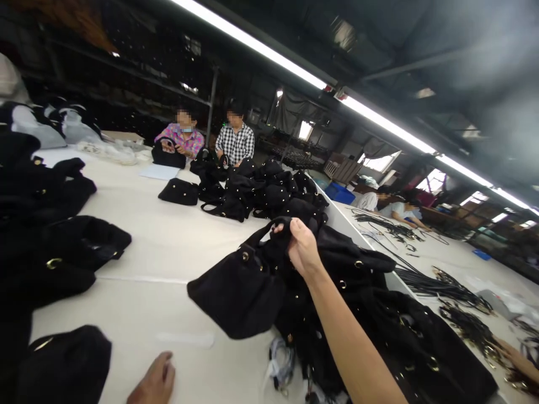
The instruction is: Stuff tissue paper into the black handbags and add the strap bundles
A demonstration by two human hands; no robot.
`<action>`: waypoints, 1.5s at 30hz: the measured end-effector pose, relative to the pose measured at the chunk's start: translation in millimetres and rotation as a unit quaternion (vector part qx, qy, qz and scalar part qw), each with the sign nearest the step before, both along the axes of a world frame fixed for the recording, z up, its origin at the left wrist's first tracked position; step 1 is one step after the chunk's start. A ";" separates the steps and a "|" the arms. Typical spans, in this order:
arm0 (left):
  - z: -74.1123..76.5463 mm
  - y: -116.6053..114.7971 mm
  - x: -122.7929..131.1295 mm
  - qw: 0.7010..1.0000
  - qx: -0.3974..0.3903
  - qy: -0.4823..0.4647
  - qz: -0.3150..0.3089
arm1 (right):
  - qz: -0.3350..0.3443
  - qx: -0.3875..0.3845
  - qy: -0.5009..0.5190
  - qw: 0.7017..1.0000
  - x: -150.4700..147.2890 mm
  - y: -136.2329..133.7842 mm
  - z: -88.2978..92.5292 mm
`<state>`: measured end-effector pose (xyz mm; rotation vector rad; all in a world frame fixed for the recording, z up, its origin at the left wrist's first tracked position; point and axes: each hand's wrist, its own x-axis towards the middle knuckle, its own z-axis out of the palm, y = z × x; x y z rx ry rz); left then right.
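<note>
My right hand (302, 249) is closed around the handle of a black handbag (242, 294). The bag hangs tilted to the left, with gold-coloured studs near its top edge. Behind and below it, a heap of black bags (362, 303) with gold rings lies along the right of the table, partly hidden by my forearm. My left hand (154, 381) is at the bottom edge over the pale table (168, 314), fingers loosely extended and nothing visible in them. A whitish flat strip (185, 340) lies just beyond it.
More black bags (63, 258) pile up on the left, and others (265, 188) at the far end, near two people (234, 137). A clear-wrapped bundle (281, 359) lies beside the heap. Another table on the right carries black straps (421, 280) and a person's arm (516, 359).
</note>
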<state>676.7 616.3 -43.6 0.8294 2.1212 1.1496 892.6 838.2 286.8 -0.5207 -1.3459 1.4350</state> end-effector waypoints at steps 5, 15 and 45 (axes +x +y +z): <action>-9.3 -30.6 -5.9 0.992 -0.051 -0.110 0.045 | 0.072 -0.183 0.008 0.981 -7.8 -134.3 -100.5; 37.5 -203.5 3.9 0.990 -0.107 -0.089 0.021 | 0.061 -0.359 0.020 0.931 49.1 -295.2 -196.5; 58.8 -121.1 111.3 0.972 -0.064 0.061 -0.219 | 0.074 0.067 -0.571 0.815 67.7 -305.6 -222.3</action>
